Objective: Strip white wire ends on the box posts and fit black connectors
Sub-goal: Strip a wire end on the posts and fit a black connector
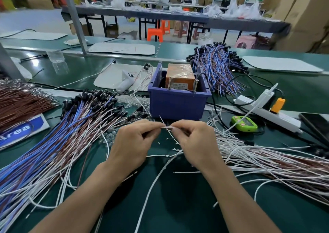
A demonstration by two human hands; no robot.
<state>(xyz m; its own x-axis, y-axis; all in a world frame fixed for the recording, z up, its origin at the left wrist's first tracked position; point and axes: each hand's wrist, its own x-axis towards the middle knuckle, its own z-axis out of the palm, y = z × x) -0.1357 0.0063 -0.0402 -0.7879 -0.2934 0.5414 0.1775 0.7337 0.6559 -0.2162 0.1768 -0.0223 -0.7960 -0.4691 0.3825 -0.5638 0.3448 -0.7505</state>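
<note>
Stretching across the head view, a dark green matted worktop (178,206) runs in a long line, with a raised metal rail behind it and a slanted grey upright pole (74,18) at the left. Beyond stand a long grey table (231,23) heaped with clear bags, orange plastic stools (155,34) and stacked brown cardboard cartons (302,15).

Bare mat shows mainly between the two forearms toward the near edge, crossed by a few loose strands. On the left a fanned bundle of blue and brown wires with black connectors (71,125) covers the surface. On the right lies a heap of thin white wires (263,158). A white power strip (270,113) with an orange plug (277,105), a small green plastic device (244,123) and a dark phone (316,124) sit toward the right edge. Short white insulation scraps (176,149) dot the mat beneath the hands.

The left hand (132,143) and right hand (197,143) are close together just in front of a blue plastic box (178,104), each pinching the same single white wire (167,128) between thumb and forefinger. Inside the box sits an orange block (179,77), with two upright metal posts (170,83) at its front and a black cable entering from the right. A second bundle of blue and brown wires (217,68) lies behind the box.
</note>
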